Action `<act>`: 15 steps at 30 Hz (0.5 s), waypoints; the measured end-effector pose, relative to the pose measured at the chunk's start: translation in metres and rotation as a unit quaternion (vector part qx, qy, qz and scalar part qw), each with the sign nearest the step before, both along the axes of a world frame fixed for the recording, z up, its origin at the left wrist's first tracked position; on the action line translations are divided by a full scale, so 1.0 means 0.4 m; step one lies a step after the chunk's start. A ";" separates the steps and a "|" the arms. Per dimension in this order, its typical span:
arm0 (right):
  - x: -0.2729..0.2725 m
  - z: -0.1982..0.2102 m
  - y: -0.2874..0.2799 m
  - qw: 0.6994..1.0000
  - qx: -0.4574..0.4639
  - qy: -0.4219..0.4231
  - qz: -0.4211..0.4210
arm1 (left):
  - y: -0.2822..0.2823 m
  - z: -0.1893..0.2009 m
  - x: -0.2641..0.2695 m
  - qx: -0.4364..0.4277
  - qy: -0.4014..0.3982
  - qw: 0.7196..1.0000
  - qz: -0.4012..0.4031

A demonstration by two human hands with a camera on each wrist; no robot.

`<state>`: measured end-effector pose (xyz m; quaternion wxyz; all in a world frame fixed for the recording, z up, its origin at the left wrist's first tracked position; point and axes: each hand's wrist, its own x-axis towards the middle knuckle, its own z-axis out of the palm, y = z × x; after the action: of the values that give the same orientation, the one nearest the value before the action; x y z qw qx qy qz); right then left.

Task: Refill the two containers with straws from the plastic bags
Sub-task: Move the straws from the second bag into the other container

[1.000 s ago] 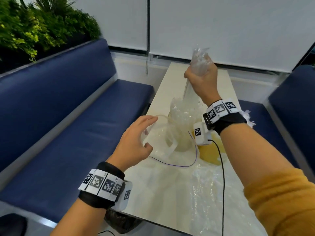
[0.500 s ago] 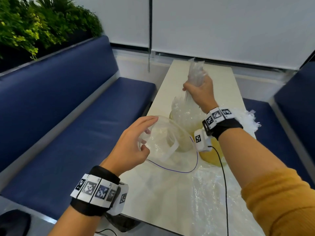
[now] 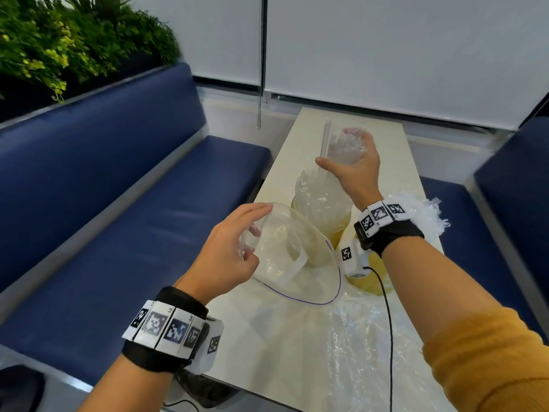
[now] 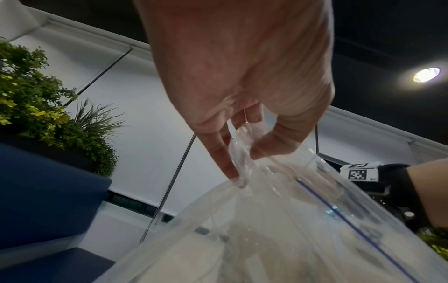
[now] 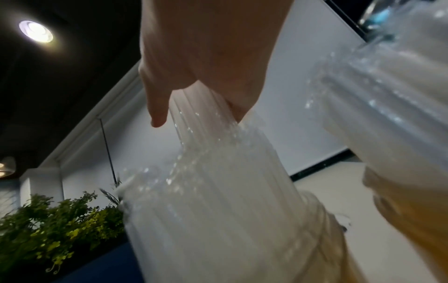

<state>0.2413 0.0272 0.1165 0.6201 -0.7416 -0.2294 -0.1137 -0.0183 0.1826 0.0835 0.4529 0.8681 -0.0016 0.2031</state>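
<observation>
Right hand (image 3: 352,165) grasps bunch of straws (image 3: 344,147) in clear wrap, long way up and down, tops up, bottoms in near container (image 3: 322,221) on desk (image 3: 297,337). One straw (image 3: 324,141) sticks up higher. Left hand (image 3: 228,257) pinches plastic bag (image 3: 292,263) rim, mouth held open, facing right. Right hand now lower than before, straws pushed deeper.
</observation>
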 end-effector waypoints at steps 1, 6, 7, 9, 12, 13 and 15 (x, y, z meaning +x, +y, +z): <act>0.004 0.014 -0.002 0.999 -0.001 -0.040 -0.005 | 0.000 -0.001 -0.001 0.000 0.000 1.000 0.002; 0.032 0.098 0.013 0.990 -0.063 -0.127 0.021 | -0.003 -0.006 -0.002 0.007 0.014 1.000 0.001; 0.041 0.111 0.019 0.981 -0.124 -0.146 0.022 | -0.004 -0.007 -0.001 0.006 0.017 1.000 0.000; 0.060 0.126 0.038 0.945 -0.269 -0.185 0.023 | -0.005 -0.007 0.000 0.002 0.018 1.000 -0.002; 0.062 0.110 0.060 0.904 -0.372 -0.209 0.020 | -0.002 -0.005 0.003 -0.002 0.017 1.000 0.002; 0.057 0.095 0.061 0.898 -0.386 -0.213 0.017 | -0.001 -0.005 0.004 -0.003 0.017 1.000 0.003; 0.042 0.051 0.052 0.890 -0.402 -0.213 0.019 | 0.000 -0.003 0.005 -0.001 0.017 1.000 0.005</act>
<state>0.2582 0.0481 0.1368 0.2072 -0.8810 -0.3961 -0.1548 -0.0164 0.1827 0.0822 0.4524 0.8712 0.0111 0.1903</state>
